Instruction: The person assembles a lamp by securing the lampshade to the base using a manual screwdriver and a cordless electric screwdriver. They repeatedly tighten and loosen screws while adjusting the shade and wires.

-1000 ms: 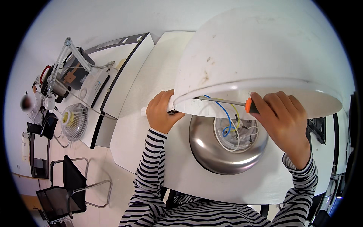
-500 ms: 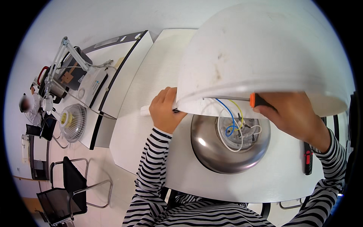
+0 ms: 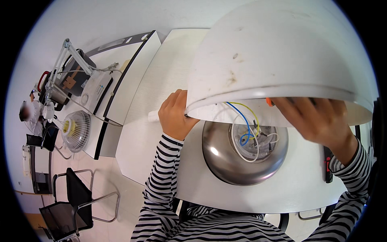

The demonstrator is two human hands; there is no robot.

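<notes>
A large white dome-shaped housing (image 3: 274, 60) with dark scuffs is tilted up over the table, its open rim facing me. My left hand (image 3: 174, 115) is closed on the left edge of that rim, beside a short white stub (image 3: 153, 116). Under the rim on the other side, my right hand (image 3: 314, 119) is wrapped round a screwdriver (image 3: 269, 102); only a bit of its orange handle shows. Below sits a rounded shiny metal base (image 3: 225, 165) with electrical parts in its centre. Blue, yellow-green and white wires (image 3: 246, 121) run from there up into the housing.
A black-and-red hand tool (image 3: 328, 165) lies on the white table (image 3: 225, 199) at the right. On the left bench stand a desk lamp (image 3: 72, 52), a wire-guarded fan heater (image 3: 76, 131) and a white device (image 3: 94, 94). A black chair (image 3: 76, 187) and a seated person are farther left.
My right hand has turned, its fingers now reaching up under the rim, and the screwdriver's shaft has gone out of sight. The housing's near rim has tipped slightly.
</notes>
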